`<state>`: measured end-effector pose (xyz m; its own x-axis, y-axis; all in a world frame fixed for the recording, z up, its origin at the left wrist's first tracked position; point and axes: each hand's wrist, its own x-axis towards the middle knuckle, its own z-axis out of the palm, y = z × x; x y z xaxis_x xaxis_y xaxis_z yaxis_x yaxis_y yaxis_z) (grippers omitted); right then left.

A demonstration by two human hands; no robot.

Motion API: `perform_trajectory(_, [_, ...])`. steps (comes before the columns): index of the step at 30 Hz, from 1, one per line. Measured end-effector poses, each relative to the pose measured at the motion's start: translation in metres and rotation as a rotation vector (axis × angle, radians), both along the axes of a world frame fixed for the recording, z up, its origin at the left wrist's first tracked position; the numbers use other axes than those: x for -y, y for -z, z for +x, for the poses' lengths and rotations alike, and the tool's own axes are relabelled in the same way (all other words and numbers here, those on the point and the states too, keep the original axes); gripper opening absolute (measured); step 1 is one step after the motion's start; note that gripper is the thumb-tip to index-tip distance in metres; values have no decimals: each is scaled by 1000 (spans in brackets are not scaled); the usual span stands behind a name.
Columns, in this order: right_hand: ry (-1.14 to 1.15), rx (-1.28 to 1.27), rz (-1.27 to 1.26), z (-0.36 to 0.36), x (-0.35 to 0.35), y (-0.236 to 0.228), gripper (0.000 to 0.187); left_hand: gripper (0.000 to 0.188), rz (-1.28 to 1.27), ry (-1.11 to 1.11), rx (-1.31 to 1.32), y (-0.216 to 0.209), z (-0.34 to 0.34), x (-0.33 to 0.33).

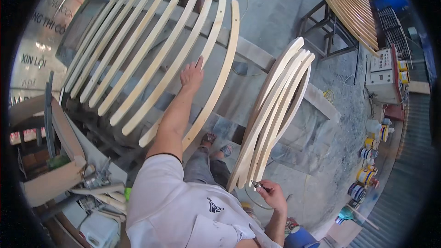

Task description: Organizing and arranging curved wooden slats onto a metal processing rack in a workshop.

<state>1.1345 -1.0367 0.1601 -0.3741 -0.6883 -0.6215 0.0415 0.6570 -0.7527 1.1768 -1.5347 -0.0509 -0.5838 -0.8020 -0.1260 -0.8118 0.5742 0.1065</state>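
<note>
My left hand reaches forward to a long, curved pale wooden slat, second from the right in a spread row. Its fingers are mostly closed, and a small dark narrow shape shows at their tips against the slat; I cannot make out what it is. At the right end of the row lies another curved slat with small holes. Low on the right, my right hand is closed around a small metal-tipped tool with a thin hose, close to the near end of a bundle of curved slats.
Long beams support the slats. Beyond stands a dark metal frame bearing more slats. A control box and several paint cans line the right wall. Wood scraps and a white jug lie lower left.
</note>
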Motion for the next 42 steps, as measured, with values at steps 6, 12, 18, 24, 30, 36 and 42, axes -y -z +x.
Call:
perform_trajectory(6, [42, 33, -31, 9, -24, 10, 17, 68, 66, -229, -86, 4, 27, -45])
perform_trajectory(12, [12, 25, 45, 5, -20, 1, 17, 56, 30, -248, -185, 6, 42, -45])
perform_trajectory(18, [-78, -24, -13, -4, -5, -3, 14, 59, 25, -262, -187, 8, 38, -38])
perform_trajectory(24, [-37, -8, 70, -2, 3, -13, 14, 62, -34, -218, -214, -9, 26, -37])
perform_trajectory(30, [35, -18, 8, 5, -10, 4, 10, 73, 279, -50, -313, -8, 7, -105])
perform_trajectory(36, [58, -59, -28, 10, -5, -5, 7, 77, 481, -94, -366, 15, 15, -116])
perform_trajectory(42, [65, -54, -4, 9, -13, -6, 11, 82, 452, -78, -334, 9, 20, -90])
